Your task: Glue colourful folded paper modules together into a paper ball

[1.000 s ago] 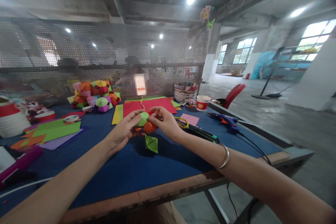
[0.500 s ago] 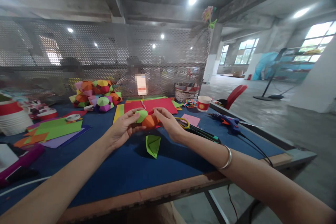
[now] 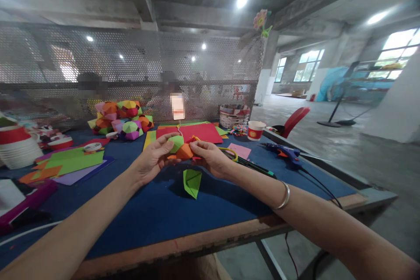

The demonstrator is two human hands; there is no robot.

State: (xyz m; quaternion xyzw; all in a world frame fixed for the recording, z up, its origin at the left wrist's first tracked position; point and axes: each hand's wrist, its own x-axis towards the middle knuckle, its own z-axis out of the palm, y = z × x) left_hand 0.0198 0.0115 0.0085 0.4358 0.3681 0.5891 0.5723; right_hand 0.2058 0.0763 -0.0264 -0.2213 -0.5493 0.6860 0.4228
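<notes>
Between both hands, above the blue table top, is a partly built folded-paper ball [image 3: 184, 151] of green and orange pieces with some red. My left hand [image 3: 153, 155] grips its green side, thumb on top. On its right edge my right hand [image 3: 210, 155] pinches the orange paper, fingers closed; a small yellow-orange tip shows above the fingertips. Just below the hands a loose green folded paper piece [image 3: 192, 183] lies on the table. The underside of the ball is hidden by my fingers.
Finished paper balls [image 3: 131, 129] are piled at the back left. Red paper sheets [image 3: 203, 134] lie behind my hands. To the right are a paper cup [image 3: 256, 131], a blue glue gun [image 3: 285, 153] with a cord, and a woven basket [image 3: 234, 117]. Green sheets [image 3: 75, 160] lie left.
My right hand has turned slightly and its fingers have shifted on the paper ball's right edge. A yellow-orange tip now shows there. My left hand keeps its hold.
</notes>
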